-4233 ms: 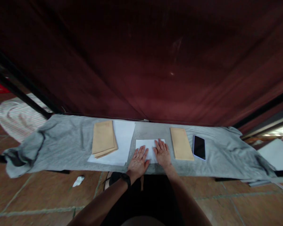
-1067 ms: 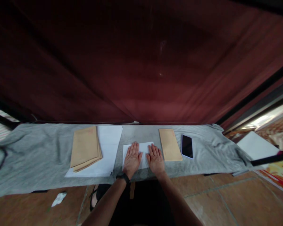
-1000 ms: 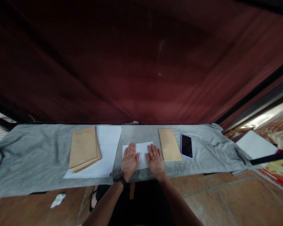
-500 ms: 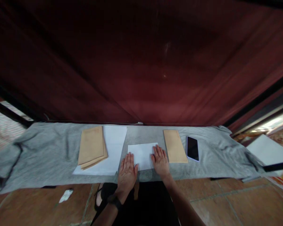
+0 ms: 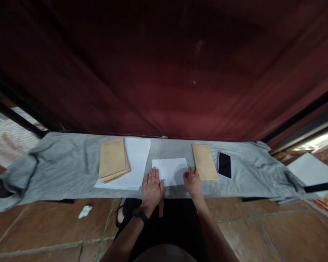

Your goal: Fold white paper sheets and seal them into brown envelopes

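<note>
A white sheet of paper [image 5: 171, 170] lies flat on the grey cloth [image 5: 68, 160] in front of me. My left hand [image 5: 152, 186] rests on its left edge, open, palm down with the fingers stretched forward. At the right edge, my right hand [image 5: 193, 182] has its fingers curled in and pinched at the paper's border; the fingertips are partly hidden. Just right of that hand, a brown envelope [image 5: 205, 162] lies flat. To the left, several brown envelopes [image 5: 113, 158] sit fanned in a stack on larger white paper [image 5: 138, 156].
A phone [image 5: 224, 165] in a pale purple case lies right of the single envelope. Dark red fabric [image 5: 164, 91] hangs behind the narrow cloth-covered surface. Black frame bars [image 5: 300, 112] slant at both sides. A crumpled white scrap [image 5: 85, 211] is on the tiled floor.
My right hand has gone from lying flat on the paper to curled fingers at its right edge. My left hand stays flat at the left edge. The whole view has shifted slightly.
</note>
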Demonstrator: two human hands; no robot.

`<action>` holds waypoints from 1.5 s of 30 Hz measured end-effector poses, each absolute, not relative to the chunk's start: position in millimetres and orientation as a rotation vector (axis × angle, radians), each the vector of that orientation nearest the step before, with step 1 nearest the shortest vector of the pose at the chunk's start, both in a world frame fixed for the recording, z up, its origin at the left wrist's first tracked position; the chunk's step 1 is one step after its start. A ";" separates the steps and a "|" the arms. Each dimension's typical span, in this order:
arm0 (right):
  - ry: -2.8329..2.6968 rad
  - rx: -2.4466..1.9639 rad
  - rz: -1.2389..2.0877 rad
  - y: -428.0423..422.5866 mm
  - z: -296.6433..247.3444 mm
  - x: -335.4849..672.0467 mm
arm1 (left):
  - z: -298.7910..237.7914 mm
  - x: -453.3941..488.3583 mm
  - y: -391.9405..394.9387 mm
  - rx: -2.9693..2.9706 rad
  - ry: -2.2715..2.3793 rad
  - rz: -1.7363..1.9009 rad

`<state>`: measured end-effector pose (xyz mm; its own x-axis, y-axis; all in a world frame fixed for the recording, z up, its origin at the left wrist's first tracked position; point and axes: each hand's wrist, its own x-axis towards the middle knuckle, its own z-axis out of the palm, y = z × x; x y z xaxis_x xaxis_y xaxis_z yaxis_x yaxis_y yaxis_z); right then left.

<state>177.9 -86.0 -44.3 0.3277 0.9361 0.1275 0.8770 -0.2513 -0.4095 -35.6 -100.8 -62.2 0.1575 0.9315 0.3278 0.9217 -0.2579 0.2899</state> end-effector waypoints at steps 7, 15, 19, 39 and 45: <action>-1.399 -2.198 0.448 -85.9 -44.1 186.3 | -61.4 -35.9 -101.4 2.362 1.880 0.670; -1.316 -2.042 0.682 -86.6 -42.2 199.4 | -61.2 -36.0 -101.9 2.380 1.898 0.633; -1.215 -1.984 0.790 -91.3 -45.6 196.7 | -61.3 -36.7 -102.4 2.392 1.911 0.621; -0.937 -1.468 0.869 -75.1 5.9 194.7 | -57.2 -53.4 -108.1 2.126 1.677 0.961; -1.263 -1.464 0.434 -82.9 46.0 187.3 | -51.0 -55.8 -112.6 1.997 1.596 1.009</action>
